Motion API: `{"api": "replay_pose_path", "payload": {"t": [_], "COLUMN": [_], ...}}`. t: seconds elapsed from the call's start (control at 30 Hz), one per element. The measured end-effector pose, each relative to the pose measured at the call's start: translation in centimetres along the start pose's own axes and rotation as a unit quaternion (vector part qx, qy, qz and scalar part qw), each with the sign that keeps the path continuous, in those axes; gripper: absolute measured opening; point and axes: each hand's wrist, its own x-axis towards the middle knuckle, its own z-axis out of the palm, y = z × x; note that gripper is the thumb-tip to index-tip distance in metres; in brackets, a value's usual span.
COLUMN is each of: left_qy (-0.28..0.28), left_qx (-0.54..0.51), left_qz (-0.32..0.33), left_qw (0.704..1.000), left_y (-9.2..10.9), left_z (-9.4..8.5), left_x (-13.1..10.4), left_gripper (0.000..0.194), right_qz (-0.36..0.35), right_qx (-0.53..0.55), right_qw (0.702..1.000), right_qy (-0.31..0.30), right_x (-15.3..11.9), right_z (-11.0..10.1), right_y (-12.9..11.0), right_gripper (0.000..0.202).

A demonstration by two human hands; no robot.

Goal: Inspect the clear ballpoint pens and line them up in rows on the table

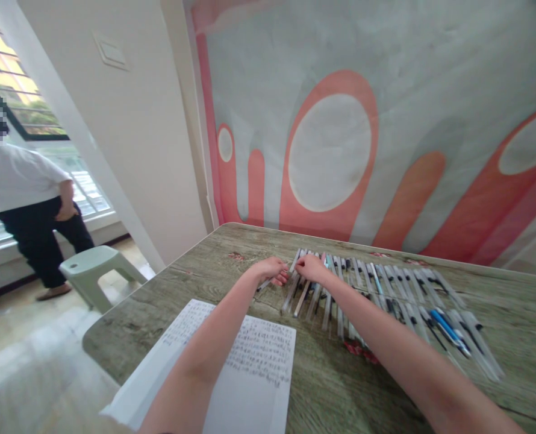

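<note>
My left hand (273, 270) is over the table with its fingers curled round a pen (263, 285), whose end sticks out below the palm. Just to its right, my right hand (311, 267) pinches at a clear-barrelled pen (294, 261) at the left end of the upper row. Two slanting rows of pens run off to the right, mostly clear with dark parts. Among them lie a light blue pen (377, 279) and a bright blue pen (448, 328). My right forearm hides part of the lower row.
Handwritten paper sheets (268, 361) lie under my left forearm on the wood-grain table (196, 271). A patterned wall (259, 72) rises behind the table. At the left are a pale green stool (91, 259) and a standing person (24, 181) near a window.
</note>
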Motion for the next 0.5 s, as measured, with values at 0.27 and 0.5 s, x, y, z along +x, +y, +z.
{"api": "replay_pose_path", "payload": {"t": [0.27, 0.5], "left_qy": [-0.028, -0.035], "left_qx": [0.0, 0.011], "left_qz": [0.046, 0.079], "left_qw": [0.999, 0.996], "left_y": [0.6, 1.0], "left_z": [0.6, 0.3], "left_x": [-0.4, -1.0], "left_gripper": [0.017, 0.02], "right_qz": [0.073, 0.072], "right_qx": [0.237, 0.231], "right_qw": [0.969, 0.97], "right_qy": [0.012, 0.022], "right_x": [-0.5, -1.2], "right_z": [-0.3, -0.4], "right_y": [0.0, -0.6], "right_gripper": [0.03, 0.033]}}
